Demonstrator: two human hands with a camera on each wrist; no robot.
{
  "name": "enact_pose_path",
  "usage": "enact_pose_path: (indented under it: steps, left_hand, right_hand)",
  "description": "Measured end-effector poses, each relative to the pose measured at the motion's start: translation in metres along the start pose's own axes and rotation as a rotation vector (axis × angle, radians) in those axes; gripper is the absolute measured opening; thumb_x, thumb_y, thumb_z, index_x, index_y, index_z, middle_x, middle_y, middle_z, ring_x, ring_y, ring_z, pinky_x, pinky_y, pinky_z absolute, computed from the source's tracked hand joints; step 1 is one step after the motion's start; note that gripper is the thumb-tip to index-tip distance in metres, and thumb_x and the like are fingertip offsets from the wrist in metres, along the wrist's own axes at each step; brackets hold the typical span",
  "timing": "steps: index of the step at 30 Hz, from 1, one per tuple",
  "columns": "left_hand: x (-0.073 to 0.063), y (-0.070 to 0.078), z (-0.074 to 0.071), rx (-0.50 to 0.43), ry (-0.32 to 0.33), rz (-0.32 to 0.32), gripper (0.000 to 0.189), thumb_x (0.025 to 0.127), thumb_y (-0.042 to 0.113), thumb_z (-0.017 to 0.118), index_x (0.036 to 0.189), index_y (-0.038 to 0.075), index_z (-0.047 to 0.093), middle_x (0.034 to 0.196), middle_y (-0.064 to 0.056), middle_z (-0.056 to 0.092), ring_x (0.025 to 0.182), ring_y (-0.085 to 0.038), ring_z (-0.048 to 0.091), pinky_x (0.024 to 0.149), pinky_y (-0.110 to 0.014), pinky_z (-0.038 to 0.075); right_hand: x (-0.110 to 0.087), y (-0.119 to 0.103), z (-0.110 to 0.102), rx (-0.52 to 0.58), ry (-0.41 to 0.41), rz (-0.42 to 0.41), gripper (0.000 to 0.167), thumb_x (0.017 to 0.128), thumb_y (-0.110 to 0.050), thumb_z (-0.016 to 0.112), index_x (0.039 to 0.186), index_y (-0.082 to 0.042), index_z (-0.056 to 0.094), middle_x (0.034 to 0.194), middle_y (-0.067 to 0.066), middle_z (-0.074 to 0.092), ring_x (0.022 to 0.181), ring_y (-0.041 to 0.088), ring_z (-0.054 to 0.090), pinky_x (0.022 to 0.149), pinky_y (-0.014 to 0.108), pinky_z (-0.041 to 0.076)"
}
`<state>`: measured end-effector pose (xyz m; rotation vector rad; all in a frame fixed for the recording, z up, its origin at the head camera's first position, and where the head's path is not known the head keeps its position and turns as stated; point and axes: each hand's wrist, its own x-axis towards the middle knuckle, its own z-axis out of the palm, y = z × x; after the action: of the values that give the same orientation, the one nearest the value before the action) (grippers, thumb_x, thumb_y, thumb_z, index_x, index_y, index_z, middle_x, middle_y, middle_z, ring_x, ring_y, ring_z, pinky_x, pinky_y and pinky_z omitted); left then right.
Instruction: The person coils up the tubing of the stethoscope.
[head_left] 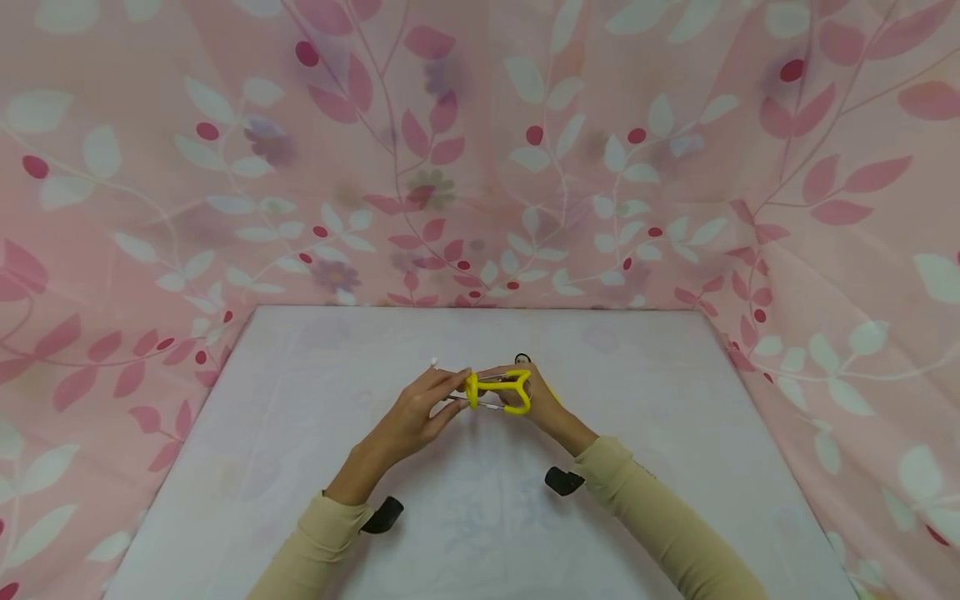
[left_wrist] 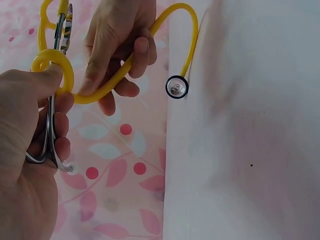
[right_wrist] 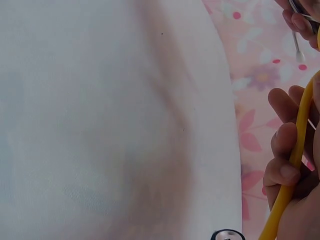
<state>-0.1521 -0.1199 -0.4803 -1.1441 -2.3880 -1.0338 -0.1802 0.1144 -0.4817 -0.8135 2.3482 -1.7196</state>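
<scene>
A stethoscope with yellow tubing is held between both hands above the white table. My left hand grips its metal ear tubes, with the thumb against a yellow loop wound around them. The tubing runs from that loop to my right hand, whose fingers and thumb hold it. Beyond the right hand the tube bends over, and the round chest piece with a black rim hangs from its end. In the right wrist view the right hand is curled about the tube; the chest piece shows partly at the bottom edge.
Beneath the hands lies a white-topped table. Pink floral cloth hangs behind it and along both sides. Dark wrist-camera mounts stick out near the sleeve cuffs.
</scene>
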Motion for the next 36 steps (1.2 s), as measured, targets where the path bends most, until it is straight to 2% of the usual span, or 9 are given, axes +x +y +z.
enact_pose_path:
  steps: [2,5,9,14,23,27,31,33,36]
  left_hand:
    - [0.001,0.0,0.0,-0.002,0.005,-0.012,0.057,0.09,0.019,0.071,0.143,0.01,0.051,0.115,-0.003,0.066,0.103,-0.014,0.065,0.102,-0.043,0.051]
    - [0.002,0.0,-0.001,-0.006,0.011,-0.033,0.055,0.091,0.02,0.07,0.142,0.011,0.052,0.114,-0.003,0.066,0.102,-0.015,0.065,0.106,-0.042,0.047]
    - [0.003,-0.001,-0.002,-0.001,0.017,-0.045,0.054,0.091,0.02,0.07,0.141,0.009,0.053,0.115,-0.005,0.066,0.1,-0.018,0.066,0.109,-0.046,0.044]
    - [0.004,-0.003,-0.003,0.027,0.034,-0.065,0.054,0.089,0.017,0.072,0.14,0.008,0.055,0.113,-0.005,0.066,0.099,-0.019,0.063,0.097,-0.041,0.054]
    - [0.004,-0.008,-0.003,0.059,0.056,-0.113,0.057,0.086,0.01,0.075,0.139,0.007,0.055,0.111,-0.005,0.067,0.097,-0.016,0.066,0.102,-0.053,0.047]
    - [0.003,-0.011,-0.001,0.045,0.06,-0.129,0.055,0.086,0.009,0.075,0.138,0.007,0.057,0.108,-0.004,0.067,0.098,-0.015,0.064,0.095,-0.042,0.054]
    - [0.001,-0.015,0.0,0.023,0.055,-0.151,0.054,0.086,0.008,0.075,0.137,0.004,0.057,0.107,-0.005,0.067,0.099,-0.016,0.062,0.082,-0.028,0.058]
    - [-0.001,-0.017,0.0,0.021,0.047,-0.174,0.053,0.087,0.01,0.074,0.137,0.004,0.057,0.108,-0.005,0.067,0.099,-0.017,0.063,0.083,-0.029,0.058]
    - [-0.005,-0.021,-0.002,0.04,0.034,-0.234,0.053,0.089,0.015,0.072,0.139,0.007,0.056,0.109,-0.004,0.067,0.098,-0.016,0.065,0.099,-0.044,0.052]
  right_hand:
    - [-0.002,-0.011,0.0,0.01,0.003,0.063,0.023,0.092,0.003,0.062,0.114,0.009,0.069,0.104,0.027,0.071,0.071,0.007,0.064,0.062,0.027,0.055]
    - [-0.003,-0.013,0.003,0.004,0.006,0.138,0.026,0.095,-0.007,0.062,0.117,0.007,0.068,0.102,0.029,0.071,0.058,0.026,0.06,0.054,0.024,0.051]
    - [-0.002,0.002,0.011,-0.007,0.026,0.116,0.027,0.095,-0.01,0.063,0.119,0.002,0.069,0.096,0.026,0.073,0.057,0.048,0.054,0.048,0.024,0.046]
    - [-0.004,0.02,0.024,-0.055,0.035,0.073,0.031,0.093,-0.01,0.065,0.124,-0.005,0.068,0.089,0.017,0.074,0.054,0.04,0.058,0.049,0.026,0.049]
    - [-0.012,0.014,0.038,-0.311,0.028,-0.077,0.023,0.099,-0.022,0.058,0.112,-0.008,0.071,0.083,0.005,0.072,0.053,0.01,0.058,0.053,0.017,0.049]
    - [-0.017,0.008,0.041,-0.369,0.02,-0.059,0.024,0.098,-0.024,0.06,0.108,-0.006,0.072,0.083,0.007,0.073,0.054,0.005,0.056,0.053,0.016,0.049]
    - [-0.023,0.003,0.042,-0.437,0.016,-0.036,0.032,0.095,-0.025,0.064,0.121,-0.008,0.07,0.079,0.002,0.07,0.054,0.0,0.052,0.052,0.015,0.047]
    - [-0.026,0.0,0.043,-0.487,0.021,-0.043,0.035,0.092,-0.022,0.068,0.126,-0.011,0.068,0.077,-0.003,0.067,0.057,-0.001,0.051,0.053,0.014,0.046]
    - [-0.029,-0.004,0.045,-0.534,0.002,-0.056,0.039,0.09,-0.018,0.071,0.129,-0.012,0.066,0.076,-0.006,0.063,0.061,0.002,0.048,0.055,0.013,0.044]
